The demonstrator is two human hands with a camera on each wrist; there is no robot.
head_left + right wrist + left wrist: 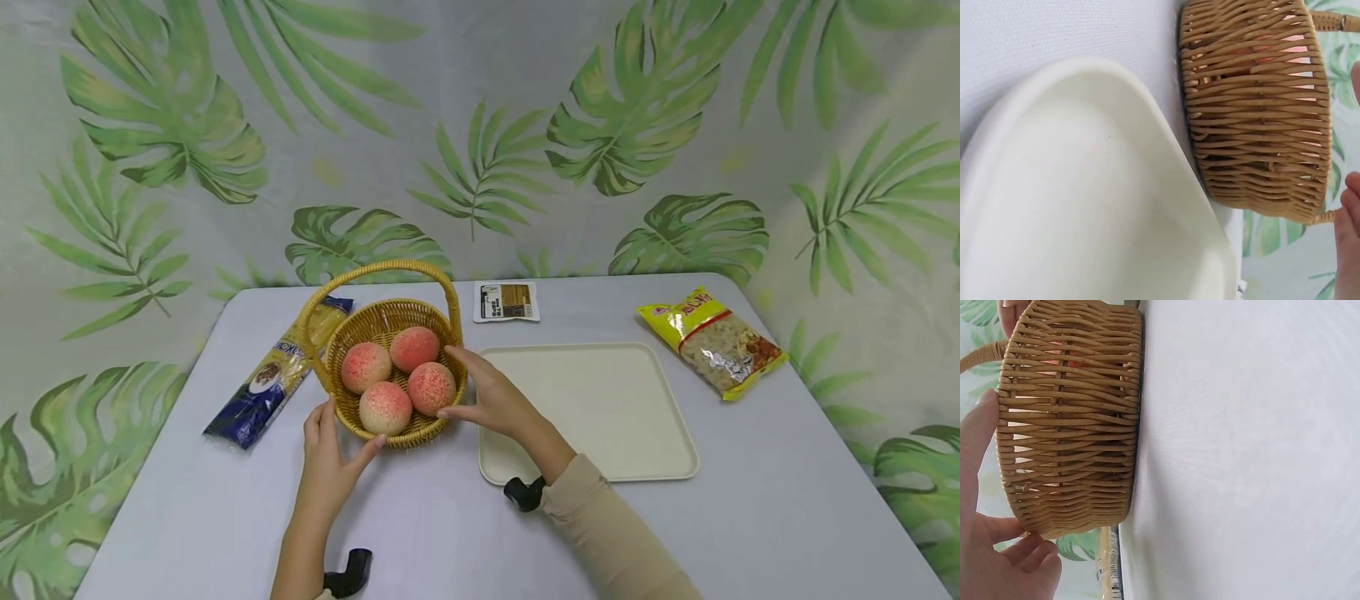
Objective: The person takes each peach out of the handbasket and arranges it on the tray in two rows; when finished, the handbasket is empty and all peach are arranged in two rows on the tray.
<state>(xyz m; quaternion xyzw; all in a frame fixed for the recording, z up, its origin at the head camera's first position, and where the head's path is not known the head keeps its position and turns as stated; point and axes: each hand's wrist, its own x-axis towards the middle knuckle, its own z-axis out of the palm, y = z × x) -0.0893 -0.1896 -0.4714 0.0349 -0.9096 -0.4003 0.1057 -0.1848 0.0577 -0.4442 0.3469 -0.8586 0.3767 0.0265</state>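
Note:
A round wicker basket point(390, 312) with an arched handle point(390, 265) stands on the table, several pink, speckled peaches point(415, 348) inside it. At its front left, my left hand point(330, 462) holds the rim, thumb in front and fingers round the left side. In the left wrist view, the thumb point(982, 425) touches the woven rim and the fingers bend against the side. My right hand point(498, 400) is at the right rim, thumb and fingers spread; its fingers point(1349, 212) lie by the handle's foot in the right wrist view, its thumb apart from the weave.
Right of the basket lies a cream tray point(592, 417), partly under my right forearm. A blue and yellow pasta packet point(262, 379) lies left of the basket. Behind the tray is a small white sachet point(506, 302); a yellow-topped food bag point(716, 342) lies at the right.

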